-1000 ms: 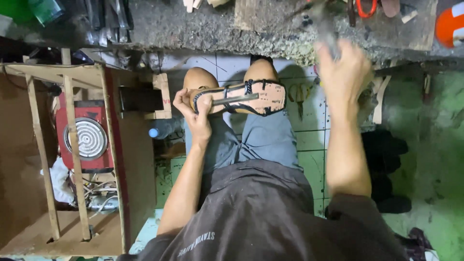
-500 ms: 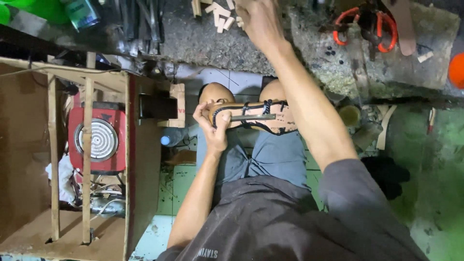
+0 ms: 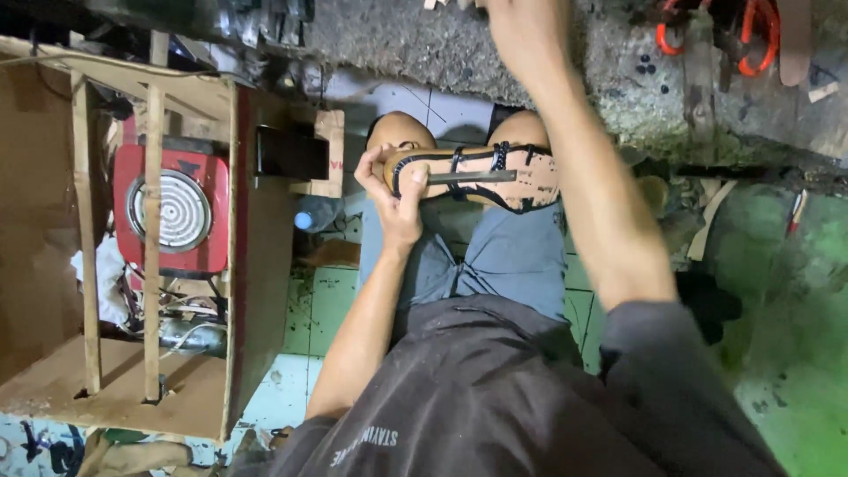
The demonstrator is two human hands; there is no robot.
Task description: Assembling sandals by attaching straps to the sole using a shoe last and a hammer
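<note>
Head view: I look straight down over my lap, seated against a rough concrete workbench (image 3: 442,53) that runs along the top of the frame.
Sandal: a tan sandal sole with black straps (image 3: 477,177) lies across my knees, just under the near edge of the workbench; a thin dark strip lies along its middle.
Left hand: my left hand (image 3: 393,199) is clamped on the sandal's left end, thumb on top, fingers curled round the edge.
Right hand: my right hand (image 3: 521,22) is raised over the workbench at the top edge of the frame; its fingers are cut off there, so I cannot tell whether they are apart or closed.
Change: half a second ago the right hand was already up at the bench and it stays there; a second ago it hung further right; the left hand's grip on the sandal has not changed.
Bench top: orange-handled pliers (image 3: 751,35) lie near the bench's far right corner.
Left side: a red stove with a coil ring (image 3: 177,212) sits inside a wooden frame (image 3: 150,221), well apart from the sandal.
</note>
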